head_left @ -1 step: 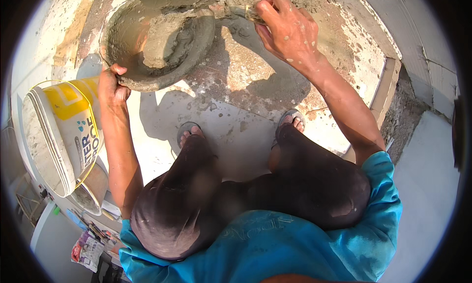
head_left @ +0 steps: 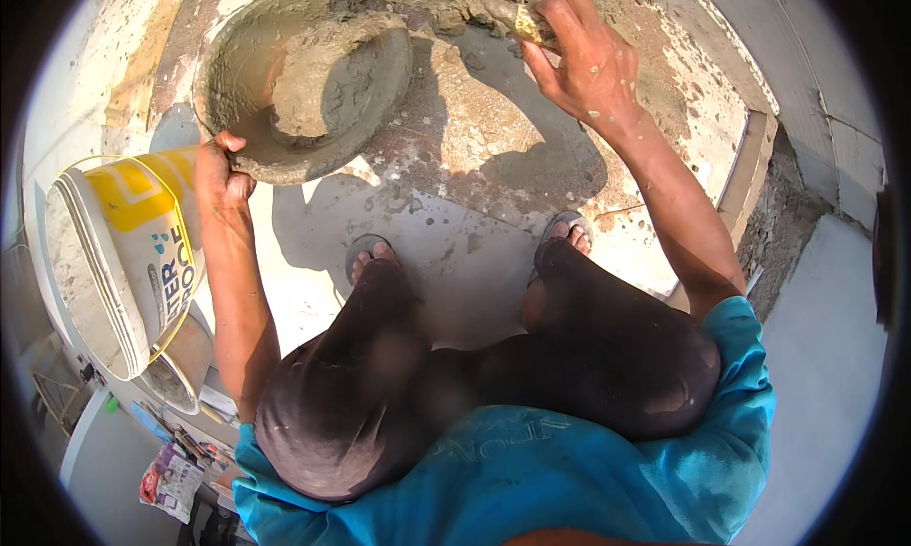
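Note:
My left hand (head_left: pixel 225 169) grips the near left rim of a round, mortar-caked bowl (head_left: pixel 391 89), with the thumb over the edge. The bowl is tilted, and wet grey mortar (head_left: pixel 302 100) lies inside it. My right hand (head_left: pixel 593 67), flecked with mortar, is closed round the yellowish handle of a trowel (head_left: pixel 528 24), to the right of the bowl. The trowel's mortar-coated blade points left past the bowl's far rim and is partly cut off by the upper picture edge.
Loose mortar (head_left: pixel 655 24) covers the slab beyond my right hand. A white and yellow bucket (head_left: pixel 152 261) lies on its side at the left, with another container (head_left: pixel 180 366) beside it. A plastic bag (head_left: pixel 171 484) and tools lie at the lower left. My sandalled feet (head_left: pixel 372 252) are near the bowl.
My right hand has moved right and slightly nearer, drawing the trowel off the bowl's right rim. More of the mortar in the bowl now shows. My left hand has barely shifted.

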Motion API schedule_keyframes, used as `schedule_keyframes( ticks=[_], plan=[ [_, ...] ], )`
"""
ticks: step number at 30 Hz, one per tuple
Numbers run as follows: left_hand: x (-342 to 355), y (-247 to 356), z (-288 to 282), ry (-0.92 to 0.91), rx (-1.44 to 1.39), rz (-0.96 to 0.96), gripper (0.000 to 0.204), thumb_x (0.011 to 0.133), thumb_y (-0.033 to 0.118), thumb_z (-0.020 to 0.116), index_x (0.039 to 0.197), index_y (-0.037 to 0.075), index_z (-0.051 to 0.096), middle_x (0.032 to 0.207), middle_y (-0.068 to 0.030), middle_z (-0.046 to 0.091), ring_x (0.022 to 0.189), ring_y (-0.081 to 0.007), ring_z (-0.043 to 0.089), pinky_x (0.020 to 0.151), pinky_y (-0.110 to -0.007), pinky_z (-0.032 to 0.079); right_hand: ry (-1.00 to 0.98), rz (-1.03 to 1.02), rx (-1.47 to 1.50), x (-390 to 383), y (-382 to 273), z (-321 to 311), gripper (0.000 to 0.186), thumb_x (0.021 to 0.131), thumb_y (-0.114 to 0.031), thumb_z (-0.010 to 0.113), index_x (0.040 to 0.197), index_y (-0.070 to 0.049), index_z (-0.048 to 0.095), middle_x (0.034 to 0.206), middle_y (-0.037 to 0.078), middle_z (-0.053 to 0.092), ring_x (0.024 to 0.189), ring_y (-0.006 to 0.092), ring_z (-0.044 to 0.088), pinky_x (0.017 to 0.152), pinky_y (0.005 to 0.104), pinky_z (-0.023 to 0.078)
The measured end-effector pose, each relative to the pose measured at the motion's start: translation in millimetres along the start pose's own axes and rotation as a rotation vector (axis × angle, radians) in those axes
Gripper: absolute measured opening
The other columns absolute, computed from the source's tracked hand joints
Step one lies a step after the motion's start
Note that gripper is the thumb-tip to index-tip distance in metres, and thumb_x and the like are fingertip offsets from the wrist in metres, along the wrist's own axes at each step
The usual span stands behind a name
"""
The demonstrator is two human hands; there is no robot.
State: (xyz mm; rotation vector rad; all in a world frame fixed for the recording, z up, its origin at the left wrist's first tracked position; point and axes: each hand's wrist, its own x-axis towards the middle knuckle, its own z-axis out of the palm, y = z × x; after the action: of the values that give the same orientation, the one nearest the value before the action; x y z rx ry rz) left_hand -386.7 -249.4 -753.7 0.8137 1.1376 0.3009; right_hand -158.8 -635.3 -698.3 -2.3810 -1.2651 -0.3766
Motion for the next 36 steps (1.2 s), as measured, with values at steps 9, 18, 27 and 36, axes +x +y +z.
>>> schedule_keyframes(
  ticks=[9,18,27,36],
  plan=[
    [42,-26,-53,-0.054,-0.08,-0.042,0.048,0.07,-0.004,0.052,0.117,-0.007,0.06,0.114,-0.0209,0.067,0.104,-0.0406,0.065,0.098,-0.053,0.053,-1.194,0.755,0.727,-140,19,73,0.042,0.096,-0.045,0.069,0.105,-0.005,0.06,0.069,-0.002,0.057,0.056,0.0083,0.058,0.05,0.0284,0.046],
    [27,-16,-82,-0.071,-0.068,-0.014,0.051,0.072,0.001,0.05,0.121,-0.01,0.058,0.119,-0.0239,0.065,0.107,-0.0417,0.064,0.101,-0.054,0.052,-0.711,1.126,1.024,-118,49,71,0.052,0.1,-0.037,0.059,0.136,0.001,0.052,0.067,0.001,0.056,0.048,0.0112,0.055,0.045,0.0309,0.048],
    [35,-14,-58,-0.072,0.035,-0.085,0.055,0.074,0.003,0.053,0.128,-0.009,0.053,0.125,-0.023,0.062,0.114,-0.041,0.061,0.107,-0.053,0.048,-0.655,1.081,0.86,-55,30,142,0.049,0.098,-0.039,0.063,0.122,0.003,0.054,0.066,0.005,0.058,0.05,0.0133,0.056,0.046,0.0324,0.047],
    [25,-24,-49,-0.098,0.151,-0.033,0.05,0.083,0.008,0.056,0.131,-0.004,0.054,0.13,-0.0178,0.061,0.12,-0.0369,0.058,0.107,-0.052,0.046,-0.681,1.124,0.692,-169,24,62,0.073,0.097,-0.05,0.058,0.149,-0.002,0.042,0.079,0.013,0.07,0.073,0.0226,0.071,0.075,0.042,0.056]
  ],
)
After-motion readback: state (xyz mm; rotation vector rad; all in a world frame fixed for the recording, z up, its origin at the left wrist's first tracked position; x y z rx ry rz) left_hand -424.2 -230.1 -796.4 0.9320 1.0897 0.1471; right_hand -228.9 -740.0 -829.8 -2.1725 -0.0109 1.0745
